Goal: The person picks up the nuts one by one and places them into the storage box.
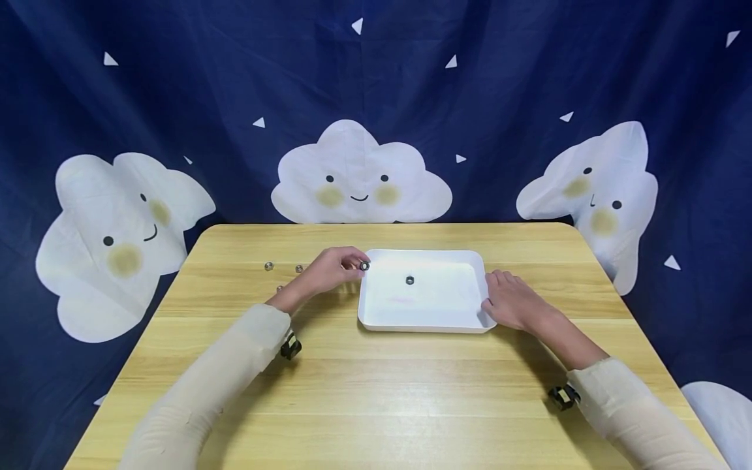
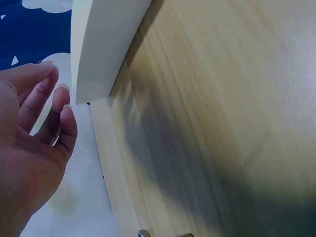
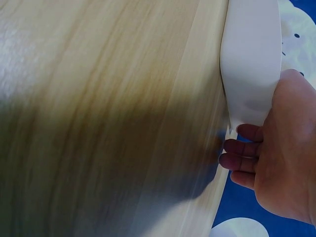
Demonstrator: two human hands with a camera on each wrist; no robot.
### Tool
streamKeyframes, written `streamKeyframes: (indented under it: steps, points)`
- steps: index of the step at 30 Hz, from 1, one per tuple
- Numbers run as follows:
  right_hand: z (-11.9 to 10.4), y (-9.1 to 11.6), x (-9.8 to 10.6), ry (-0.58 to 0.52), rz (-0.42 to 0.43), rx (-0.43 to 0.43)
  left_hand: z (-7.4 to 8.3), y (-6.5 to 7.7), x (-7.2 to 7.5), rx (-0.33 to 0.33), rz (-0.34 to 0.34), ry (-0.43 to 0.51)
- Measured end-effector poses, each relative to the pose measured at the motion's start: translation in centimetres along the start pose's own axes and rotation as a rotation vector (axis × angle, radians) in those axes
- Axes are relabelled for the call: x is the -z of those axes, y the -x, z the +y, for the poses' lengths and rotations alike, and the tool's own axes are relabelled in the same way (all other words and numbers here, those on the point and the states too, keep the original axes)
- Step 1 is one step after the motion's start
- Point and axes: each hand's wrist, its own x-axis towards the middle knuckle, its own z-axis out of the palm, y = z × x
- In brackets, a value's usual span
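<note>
My left hand (image 1: pixel 339 269) pinches a dark hex nut (image 1: pixel 364 266) between thumb and forefinger, just above the left rim of a white tray (image 1: pixel 423 328). In the left wrist view the other fingers of that hand (image 2: pixel 39 118) are bent and apart from the tray wall (image 2: pixel 106 44); the nut barely shows there. A second dark nut (image 1: pixel 409 280) lies on the tray's floor, left of its middle. At the tray's right end my right hand (image 1: pixel 514 300) grips the rim, thumb toward the inside and the other fingers outside.
Three silvery nuts lie on the wooden table (image 1: pixel 376 391) left of the tray: one nut (image 1: pixel 268 266) farthest left, another nut (image 1: pixel 299 268), and a nut (image 1: pixel 279 288) partly behind the left wrist. A dark blue curtain (image 1: pixel 364 85) with clouds hangs behind the table's far edge.
</note>
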Motion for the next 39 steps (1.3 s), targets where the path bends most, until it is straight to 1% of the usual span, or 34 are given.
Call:
streamKeyframes:
  steps: [10,16,21,26,35,39]
  points:
    - [-0.2,0.0,0.1,-0.001,0.008,0.004,1.0,-1.0,-1.0,-0.018,-0.015,-0.037]
    - [-0.4,0.0,0.1,-0.001,0.012,0.005,1.5,-1.6,-1.7,-0.03,-0.05,-0.005]
    - [-0.4,0.0,0.0,0.006,0.021,0.002,1.9,-1.9,-2.0,-0.036,-0.065,0.008]
    - [-0.5,0.1,0.2,0.008,0.019,0.003,2.2,-2.4,-2.6,-0.047,-0.071,-0.02]
    - [-0.3,0.1,0.2,0.013,0.018,0.006,3.0,-3.7,-3.9,-0.059,-0.117,-0.072]
    - [-0.3,0.1,0.1,0.011,0.019,0.005,3.0,-4.3,-4.3,-0.076,-0.129,-0.103]
